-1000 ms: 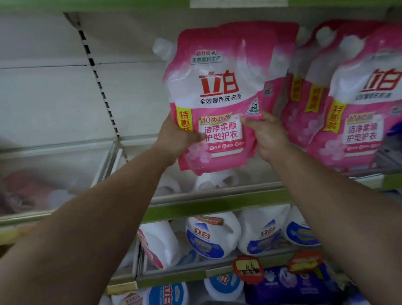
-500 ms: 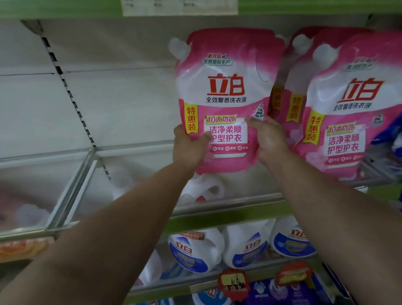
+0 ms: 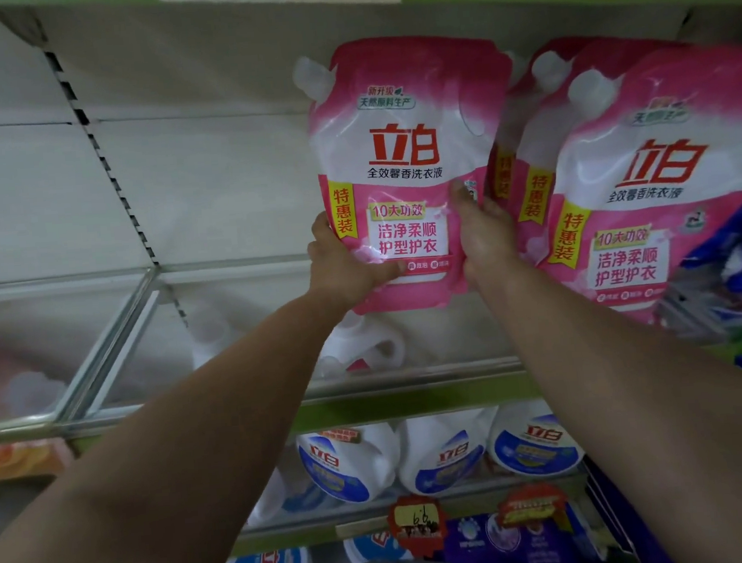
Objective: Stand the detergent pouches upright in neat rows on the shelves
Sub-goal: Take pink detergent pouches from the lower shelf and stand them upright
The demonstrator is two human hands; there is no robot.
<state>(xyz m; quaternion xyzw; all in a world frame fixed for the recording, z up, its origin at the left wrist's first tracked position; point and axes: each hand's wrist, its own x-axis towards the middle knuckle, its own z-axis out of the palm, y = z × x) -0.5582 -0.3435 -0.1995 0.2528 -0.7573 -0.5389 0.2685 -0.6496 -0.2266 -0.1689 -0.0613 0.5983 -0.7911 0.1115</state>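
Hands gripped a glossy pink pouch (image 3: 404, 167) upright above the clear-fronted shelf (image 3: 236, 394): left hand (image 3: 346, 265) and right hand (image 3: 485, 236) clamping its lower corners, beside matching soft pouches (image 3: 646, 188).

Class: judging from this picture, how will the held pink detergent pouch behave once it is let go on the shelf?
The pink pouch probably flops: its film creases. Likely heavy, since both the left hand and right hand grip it. Neighbouring pouches lean, so it may tip.

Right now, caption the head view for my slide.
Both hands hold a pink detergent pouch upright beside shelved pouches.
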